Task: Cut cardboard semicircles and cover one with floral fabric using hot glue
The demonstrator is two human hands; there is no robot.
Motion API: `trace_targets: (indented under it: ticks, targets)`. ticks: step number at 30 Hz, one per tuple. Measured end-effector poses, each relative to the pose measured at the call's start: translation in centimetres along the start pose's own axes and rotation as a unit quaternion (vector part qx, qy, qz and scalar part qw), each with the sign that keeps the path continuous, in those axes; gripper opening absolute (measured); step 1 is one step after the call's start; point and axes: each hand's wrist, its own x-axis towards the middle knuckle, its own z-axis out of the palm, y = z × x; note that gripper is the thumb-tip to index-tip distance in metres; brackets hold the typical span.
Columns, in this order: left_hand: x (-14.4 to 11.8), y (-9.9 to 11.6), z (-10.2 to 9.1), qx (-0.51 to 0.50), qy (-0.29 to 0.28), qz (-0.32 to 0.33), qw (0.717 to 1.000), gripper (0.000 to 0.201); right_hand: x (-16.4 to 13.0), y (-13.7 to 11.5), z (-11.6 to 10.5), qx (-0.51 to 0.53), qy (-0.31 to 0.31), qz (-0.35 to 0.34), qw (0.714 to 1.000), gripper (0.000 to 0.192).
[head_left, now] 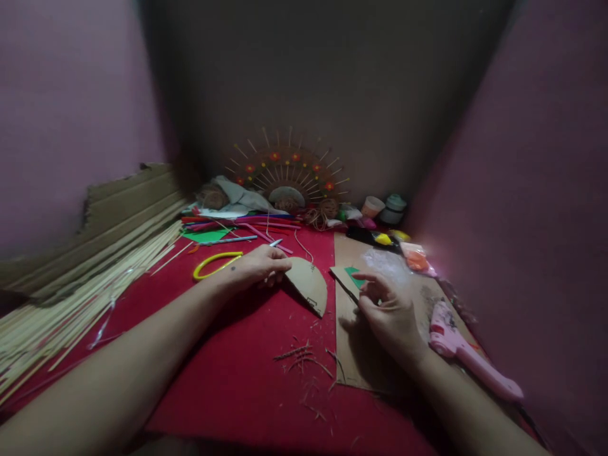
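Left fingers [281, 265] tight on cardboard half-disc [308, 281], one corner hidden; right fingers [368, 305] around indistinct dark strip [345, 287].

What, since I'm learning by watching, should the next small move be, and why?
Probably bring the dark strip over to the cardboard half-disc: the right hand pinches the strip, the left hand holds the half-disc, and the two pieces are apart.
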Motion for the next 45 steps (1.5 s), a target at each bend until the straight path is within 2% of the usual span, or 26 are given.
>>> trace_targets:
  ticks: [5,10,12,15,18,21,23,26,29,32,36,39,42,45]
  targets:
    - [0.2,-0.2,-0.4,0.034,0.007,-0.016,0.999,0.030,-0.3,0.1,0.2,0.004,-0.023,0.011,1.000,0.041]
    - [0.3,-0.3,-0.2,0.030,0.020,-0.015,0.999,0.032,-0.6,-0.2,1.2,0.030,-0.065,-0.074,0.995,0.059]
    - [0.4,-0.4,0.0,0.023,0.019,-0.018,0.999,0.034,-0.7,-0.2,1.4,0.034,-0.067,-0.072,0.995,0.056]
    - [0.4,-0.3,0.1,0.004,0.008,-0.017,1.000,0.037,-0.7,0.3,1.2,0.026,-0.063,-0.050,0.996,0.042]
    - [0.2,0.1,0.1,-0.023,-0.007,-0.001,1.000,0.040,-0.7,0.7,0.8,0.010,-0.057,-0.092,0.994,0.024]
    - [-0.1,0.6,0.1,-0.061,-0.003,0.035,0.998,0.040,-0.8,0.4,0.5,-0.031,-0.032,-0.161,0.986,0.029]
    - [-0.3,0.8,0.2,-0.084,0.005,0.058,0.995,0.039,-0.9,-0.1,0.3,-0.050,-0.001,-0.172,0.984,0.034]
    - [-0.5,0.8,0.7,-0.101,-0.004,0.072,0.992,0.038,-0.9,-0.4,0.1,-0.050,0.013,-0.130,0.990,0.039]
    - [-0.8,0.7,1.8,-0.109,-0.028,0.075,0.991,0.041,-0.7,-0.1,0.2,-0.019,-0.031,-0.077,0.996,0.048]
    - [-1.3,0.7,3.2,-0.109,-0.049,0.072,0.990,0.042,-0.6,0.1,0.6,0.058,-0.072,-0.010,0.996,0.043]
    - [-1.8,0.7,4.6,-0.087,-0.102,0.061,0.989,0.041,-0.4,-0.4,0.9,0.206,-0.059,0.096,0.972,0.039]
    - [-2.1,0.7,4.6,-0.076,-0.128,0.059,0.987,0.035,0.0,-0.7,0.9,0.268,-0.070,0.157,0.948,0.042]
    - [-2.3,0.7,4.1,-0.082,-0.141,0.057,0.985,0.029,0.4,-0.4,0.7,0.285,-0.078,0.181,0.938,0.042]
    - [-2.3,0.8,4.0,-0.104,-0.141,0.053,0.983,0.038,0.6,0.3,0.5,0.296,-0.092,0.169,0.936,0.040]
